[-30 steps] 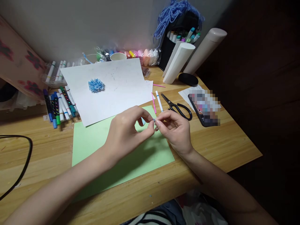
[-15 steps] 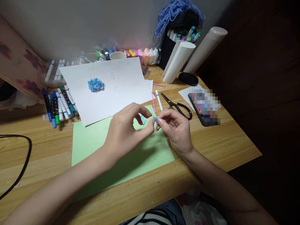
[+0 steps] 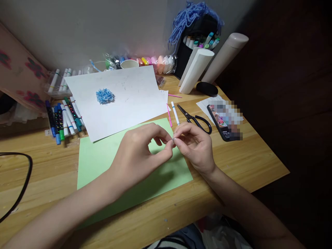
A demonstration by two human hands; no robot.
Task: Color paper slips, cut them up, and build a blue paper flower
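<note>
Tiny pale piece, mostly hidden, pinched at meeting fingertips of my left hand and right hand, above green sheet's right side; neither nearer, long axis unreadable.

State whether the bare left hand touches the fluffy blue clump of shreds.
Apart: the head view shows flat white paper lying visible between the left hand and the blue clump.
</note>
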